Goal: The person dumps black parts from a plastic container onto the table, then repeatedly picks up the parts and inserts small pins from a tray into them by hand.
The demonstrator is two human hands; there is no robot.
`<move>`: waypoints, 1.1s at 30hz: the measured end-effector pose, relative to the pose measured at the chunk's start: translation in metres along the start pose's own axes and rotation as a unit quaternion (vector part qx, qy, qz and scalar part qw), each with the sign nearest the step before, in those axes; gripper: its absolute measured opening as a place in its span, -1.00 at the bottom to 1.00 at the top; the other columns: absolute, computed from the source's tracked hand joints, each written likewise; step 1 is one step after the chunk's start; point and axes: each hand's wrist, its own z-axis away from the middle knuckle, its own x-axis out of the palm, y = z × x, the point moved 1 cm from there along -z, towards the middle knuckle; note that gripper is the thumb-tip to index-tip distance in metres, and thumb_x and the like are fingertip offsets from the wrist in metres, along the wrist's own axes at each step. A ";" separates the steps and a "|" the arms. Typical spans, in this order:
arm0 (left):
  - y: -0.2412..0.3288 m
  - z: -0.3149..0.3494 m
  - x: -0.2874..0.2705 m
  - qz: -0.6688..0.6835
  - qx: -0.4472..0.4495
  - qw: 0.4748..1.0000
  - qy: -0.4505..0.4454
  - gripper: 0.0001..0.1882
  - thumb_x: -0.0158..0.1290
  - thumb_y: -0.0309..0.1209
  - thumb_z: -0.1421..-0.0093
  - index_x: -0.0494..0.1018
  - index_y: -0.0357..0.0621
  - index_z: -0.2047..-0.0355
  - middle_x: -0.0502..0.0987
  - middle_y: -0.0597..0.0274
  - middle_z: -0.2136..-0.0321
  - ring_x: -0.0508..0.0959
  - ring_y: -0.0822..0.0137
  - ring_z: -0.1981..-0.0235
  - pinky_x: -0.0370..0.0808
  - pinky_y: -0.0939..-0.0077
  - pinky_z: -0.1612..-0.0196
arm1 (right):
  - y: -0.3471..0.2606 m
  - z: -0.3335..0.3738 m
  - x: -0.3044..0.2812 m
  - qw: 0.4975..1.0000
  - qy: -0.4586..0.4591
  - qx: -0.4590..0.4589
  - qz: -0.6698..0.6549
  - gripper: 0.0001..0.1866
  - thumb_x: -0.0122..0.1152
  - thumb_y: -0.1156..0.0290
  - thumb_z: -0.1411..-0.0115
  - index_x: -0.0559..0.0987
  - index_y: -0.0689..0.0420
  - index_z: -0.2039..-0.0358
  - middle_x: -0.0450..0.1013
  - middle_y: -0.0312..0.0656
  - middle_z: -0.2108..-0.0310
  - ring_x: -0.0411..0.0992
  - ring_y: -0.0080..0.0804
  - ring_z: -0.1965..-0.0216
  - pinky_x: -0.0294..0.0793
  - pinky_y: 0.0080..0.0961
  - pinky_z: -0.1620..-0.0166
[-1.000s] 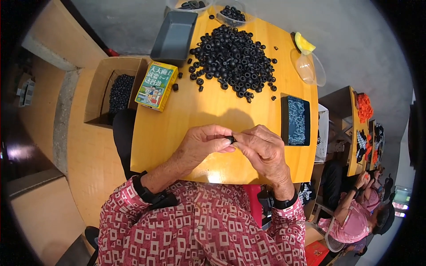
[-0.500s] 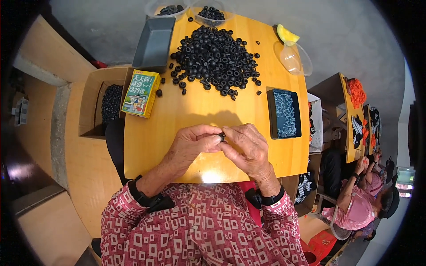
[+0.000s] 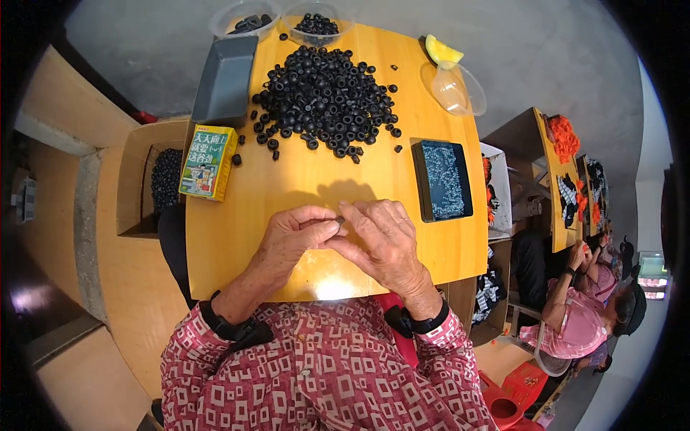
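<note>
Close to the table's near edge, my left hand (image 3: 293, 235) is closed in a pinch on a small black part (image 3: 340, 220), mostly covered by the fingertips. From the other side my right hand (image 3: 384, 243) meets it, index finger above and thumb below, closing around the same part. Its exact shape is too hidden to make out. Beyond my hands lies a large heap of small black round parts (image 3: 323, 100), many of them ring-like with a hole. A few lie loose around the heap.
The wooden table (image 3: 251, 251) carries a grey tray (image 3: 224, 82), a yellow-green carton (image 3: 208, 163), two clear bowls of black parts (image 3: 316, 27), a black tray of small pale pieces (image 3: 443, 179), a clear plastic container (image 3: 456, 90) and a yellow wedge (image 3: 443, 51). Other people (image 3: 575, 316) sit at right.
The whole view has shifted, so table and hands appear farther left. My hands stay together at the small black part, with only slight finger movement.
</note>
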 end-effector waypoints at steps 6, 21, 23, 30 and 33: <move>-0.002 0.000 0.003 -0.022 0.032 0.999 0.023 -0.78 0.14 -0.43 -0.28 0.56 -0.29 0.12 0.61 0.27 0.26 0.56 0.51 0.24 0.50 0.59 0.10 | 0.001 0.002 0.006 0.997 -0.008 -0.020 0.079 -0.53 0.45 0.30 0.02 0.57 0.25 0.12 0.46 -0.20 0.32 0.45 -0.26 0.29 0.43 -0.32 0.21; 0.007 -0.005 0.008 -0.017 -0.034 0.998 0.039 -0.67 0.13 -0.21 -0.31 0.57 -0.23 0.10 0.60 0.33 0.26 0.55 0.52 0.21 0.46 0.58 0.02 | 0.013 0.001 0.007 0.995 0.059 -0.039 0.065 -0.63 0.45 0.42 0.06 0.59 0.25 0.21 0.48 -0.18 0.37 0.46 -0.26 0.37 0.44 -0.35 0.28; 0.006 -0.005 0.008 -0.017 -0.025 0.999 0.043 -0.69 0.15 -0.25 -0.30 0.57 -0.23 0.10 0.60 0.32 0.26 0.54 0.51 0.20 0.46 0.57 0.02 | 0.012 0.000 0.007 0.996 0.054 -0.046 0.057 -0.62 0.46 0.43 0.06 0.59 0.25 0.20 0.49 -0.17 0.36 0.47 -0.27 0.35 0.44 -0.36 0.28; 0.001 -0.010 0.004 -0.048 0.027 0.998 0.030 -0.79 0.17 -0.43 -0.25 0.59 -0.28 0.15 0.62 0.28 0.26 0.55 0.50 0.19 0.46 0.59 0.04 | 0.011 0.002 0.012 0.997 0.044 -0.036 0.057 -0.59 0.47 0.40 0.05 0.58 0.25 0.17 0.48 -0.17 0.35 0.47 -0.27 0.33 0.43 -0.35 0.25; 0.002 -0.008 0.006 -0.045 0.024 0.998 0.033 -0.79 0.16 -0.42 -0.25 0.59 -0.28 0.17 0.62 0.28 0.28 0.55 0.49 0.21 0.47 0.60 0.06 | 0.010 0.001 0.009 0.998 0.020 -0.032 0.059 -0.56 0.47 0.37 0.05 0.57 0.25 0.16 0.47 -0.17 0.34 0.46 -0.26 0.32 0.43 -0.34 0.23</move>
